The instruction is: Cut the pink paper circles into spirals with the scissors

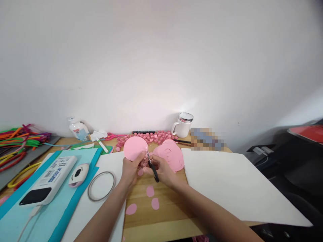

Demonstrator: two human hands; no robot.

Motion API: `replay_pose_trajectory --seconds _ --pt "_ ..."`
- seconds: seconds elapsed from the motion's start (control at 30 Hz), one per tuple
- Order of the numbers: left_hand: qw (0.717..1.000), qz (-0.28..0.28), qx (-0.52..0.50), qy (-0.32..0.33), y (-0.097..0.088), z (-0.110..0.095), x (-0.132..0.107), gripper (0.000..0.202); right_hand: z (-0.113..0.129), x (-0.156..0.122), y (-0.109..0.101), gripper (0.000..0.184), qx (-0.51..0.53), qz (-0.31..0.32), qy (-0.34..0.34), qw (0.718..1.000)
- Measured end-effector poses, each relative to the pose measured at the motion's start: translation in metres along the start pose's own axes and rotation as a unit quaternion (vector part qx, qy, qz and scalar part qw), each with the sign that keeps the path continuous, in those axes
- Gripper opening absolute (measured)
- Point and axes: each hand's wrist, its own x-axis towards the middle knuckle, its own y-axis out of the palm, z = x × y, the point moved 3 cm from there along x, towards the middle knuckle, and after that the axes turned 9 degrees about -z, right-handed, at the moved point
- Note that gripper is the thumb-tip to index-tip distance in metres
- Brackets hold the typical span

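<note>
My left hand pinches a round pink paper disc by its lower right edge. In my right hand is a pair of black-handled scissors, its blades pointing up at the disc's right edge. Just behind my right hand lies a pile of cut pink paper circles. Several small pink paper pieces, such as an oval one, lie on the wooden table below my hands. Along the wall spreads a heap of small curled pink pieces.
A white mug stands against the wall. White sheets flank the work area. At left are a power bank, a small white device, a tape ring, a white bottle and colourful pipe cleaners.
</note>
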Motion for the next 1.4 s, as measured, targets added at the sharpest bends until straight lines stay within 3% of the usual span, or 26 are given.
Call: replay_pose_trajectory --seconds 0.37,0.73,1.4 --pt "1.000 0.018 0.018 0.008 -0.001 0.004 -0.003 0.030 0.005 -0.006 0.006 0.037 0.054 -0.026 0.015 0.998" --pt "0.999 -0.001 0.037 0.007 -0.002 0.002 -0.005 0.029 -0.007 -0.009 0.010 0.036 0.075 -0.069 0.027 0.994" --pt "0.998 0.036 0.043 -0.006 -0.004 0.006 -0.002 0.026 -0.006 -0.009 0.009 0.036 0.087 -0.073 0.000 0.994"
